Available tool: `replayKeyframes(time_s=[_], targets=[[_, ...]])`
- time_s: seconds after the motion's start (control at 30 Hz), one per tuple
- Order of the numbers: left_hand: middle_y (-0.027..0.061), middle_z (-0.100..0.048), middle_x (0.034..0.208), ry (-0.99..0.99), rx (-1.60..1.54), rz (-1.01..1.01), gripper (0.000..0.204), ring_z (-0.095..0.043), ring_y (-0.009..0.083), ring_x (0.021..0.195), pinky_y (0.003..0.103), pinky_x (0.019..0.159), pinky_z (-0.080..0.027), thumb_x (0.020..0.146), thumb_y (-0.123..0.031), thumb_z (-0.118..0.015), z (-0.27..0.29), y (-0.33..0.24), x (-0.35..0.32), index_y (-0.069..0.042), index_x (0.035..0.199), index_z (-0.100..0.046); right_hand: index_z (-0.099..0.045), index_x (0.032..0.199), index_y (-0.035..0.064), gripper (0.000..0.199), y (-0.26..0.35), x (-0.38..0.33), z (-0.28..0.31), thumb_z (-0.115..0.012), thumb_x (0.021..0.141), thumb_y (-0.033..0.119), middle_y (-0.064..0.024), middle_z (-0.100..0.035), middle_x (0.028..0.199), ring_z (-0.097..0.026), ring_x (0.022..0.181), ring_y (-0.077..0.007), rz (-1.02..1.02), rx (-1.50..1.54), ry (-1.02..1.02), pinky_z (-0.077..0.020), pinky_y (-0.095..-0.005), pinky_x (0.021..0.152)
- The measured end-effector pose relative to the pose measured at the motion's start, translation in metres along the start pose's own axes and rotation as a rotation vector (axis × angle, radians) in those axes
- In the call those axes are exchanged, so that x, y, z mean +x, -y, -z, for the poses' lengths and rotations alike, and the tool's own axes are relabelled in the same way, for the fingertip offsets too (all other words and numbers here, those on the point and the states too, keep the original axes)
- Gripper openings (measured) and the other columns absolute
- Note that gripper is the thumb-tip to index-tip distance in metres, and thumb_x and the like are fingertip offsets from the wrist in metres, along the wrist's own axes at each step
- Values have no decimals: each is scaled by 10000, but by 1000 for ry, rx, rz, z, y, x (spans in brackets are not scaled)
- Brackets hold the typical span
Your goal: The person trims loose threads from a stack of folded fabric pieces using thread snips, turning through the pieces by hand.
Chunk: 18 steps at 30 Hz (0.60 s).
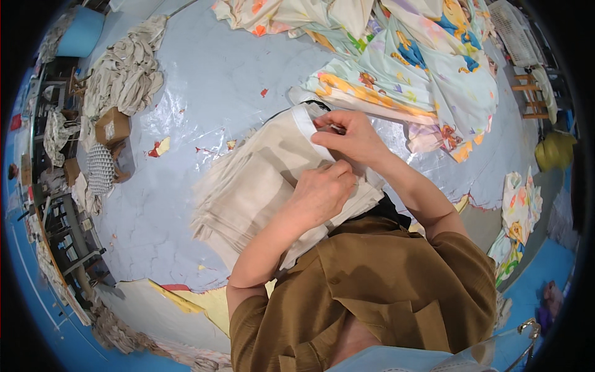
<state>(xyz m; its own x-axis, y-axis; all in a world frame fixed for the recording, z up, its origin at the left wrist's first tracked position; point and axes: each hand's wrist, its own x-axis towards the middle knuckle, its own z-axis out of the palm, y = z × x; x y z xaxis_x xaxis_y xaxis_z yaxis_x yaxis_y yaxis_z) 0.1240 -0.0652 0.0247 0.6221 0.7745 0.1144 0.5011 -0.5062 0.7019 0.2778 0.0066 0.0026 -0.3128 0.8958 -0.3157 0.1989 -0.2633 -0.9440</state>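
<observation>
Here the right hand (352, 137), thumb and forefinger apart, touches white trim (303, 123); the left hand (323, 191), fingers bunched, touches beige cloth (248, 180).

Beige cloth (266, 186) was piled in a slanted stack on the shiny grey-blue table (229, 80), right by the near side. Loads of flat layers, edges kinda fanned out and uneven on the left. A white band (304, 124) ran along the top piece's right edge, pretty smooth.
</observation>
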Motion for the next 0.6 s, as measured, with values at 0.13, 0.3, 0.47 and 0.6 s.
replayKeyframes(time_s=[0.13, 0.3, 0.47, 0.6], targets=[[41, -660, 1074, 65, -274, 94, 153, -667, 215, 791, 325, 662, -531, 819, -40, -672, 42, 4, -5, -54, 969, -700, -679, 943, -31, 238, 1, 14, -16, -769, 812, 146, 26, -628, 874, -502, 751, -35, 73, -13, 0, -415, -217, 642], [87, -691, 1111, -657, -67, 283, 202, -633, 151, 970, 293, 824, -484, 885, -62, -639, 80, 54, 3, -11, 1079, -667, -658, 929, -28, 154, 4, 3, -26, -741, 825, 49, -4, -586, 792, -498, 716, -59, 302, -14, -15, -407, -233, 642], [9, -674, 959, -290, -887, 480, 169, -582, 90, 890, 261, 808, -457, 967, -134, -604, 85, 80, 2, -1, 1056, -658, -681, 965, -12, 192, 10, 2, -15, -759, 809, 68, -9, -628, 841, -529, 743, -57, 361, -118, 68, -441, -233, 657], [-19, -658, 917, -344, -927, 422, 167, -563, 52, 851, 234, 780, -448, 957, -140, -635, 82, 80, -9, -5, 1048, -670, -680, 1003, -2, 206, 18, -1, -22, -751, 823, 67, -9, -645, 876, -547, 778, -51, 279, -48, -218, -451, -231, 672]])
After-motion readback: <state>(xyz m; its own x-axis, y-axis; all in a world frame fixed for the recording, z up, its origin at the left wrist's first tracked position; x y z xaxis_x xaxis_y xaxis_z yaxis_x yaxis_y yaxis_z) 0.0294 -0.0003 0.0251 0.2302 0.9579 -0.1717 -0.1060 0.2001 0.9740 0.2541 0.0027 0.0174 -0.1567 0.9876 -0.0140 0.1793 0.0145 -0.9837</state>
